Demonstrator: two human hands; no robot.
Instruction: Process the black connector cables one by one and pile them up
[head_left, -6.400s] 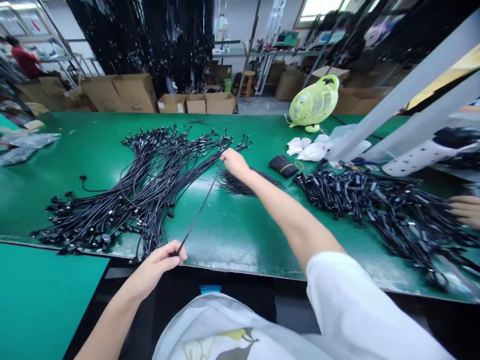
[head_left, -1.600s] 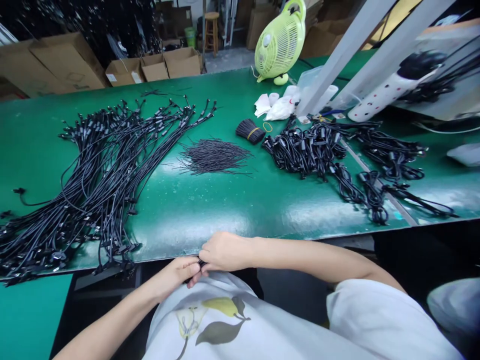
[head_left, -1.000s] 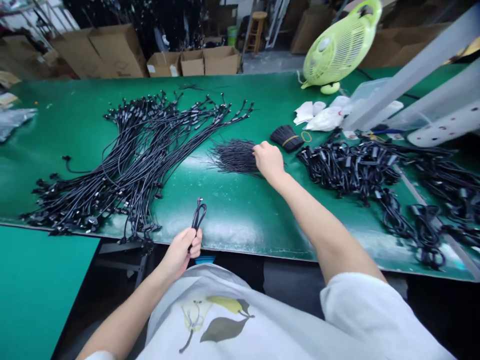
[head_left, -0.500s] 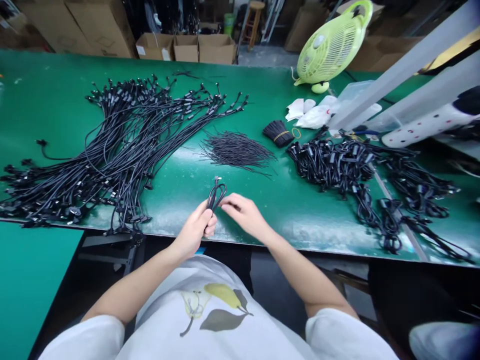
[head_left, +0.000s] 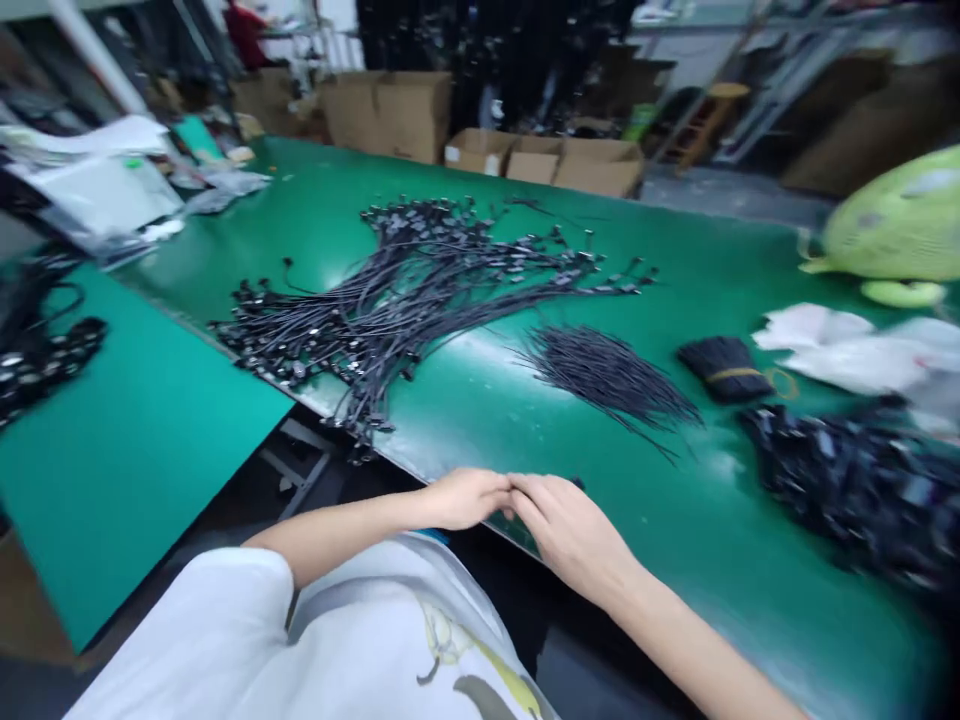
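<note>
My left hand (head_left: 466,497) and my right hand (head_left: 574,535) meet at the fingertips over the front edge of the table. Both are closed, fingers pinched together. The coiled black cable that was in my left hand is almost wholly hidden behind them; only a small dark tip (head_left: 577,483) shows past my right hand. Beyond the hands lies a loose pile of thin black ties (head_left: 611,375). To its right is a bundle of black ties (head_left: 721,368) held by a yellow rubber band. Long black cables (head_left: 420,290) with plugs spread across the table on the left.
Coiled black cables (head_left: 847,490) are heaped at right, by white plastic bags (head_left: 847,345) and a green fan (head_left: 900,215). A lower green surface (head_left: 150,470) adjoins at left, with more dark cables (head_left: 45,340). Cardboard boxes (head_left: 600,165) stand behind the green table (head_left: 697,250).
The view has swung left. My right hand has come over to my left hand, their fingertips now together, and the coiled cable has gone from plain sight to nearly hidden.
</note>
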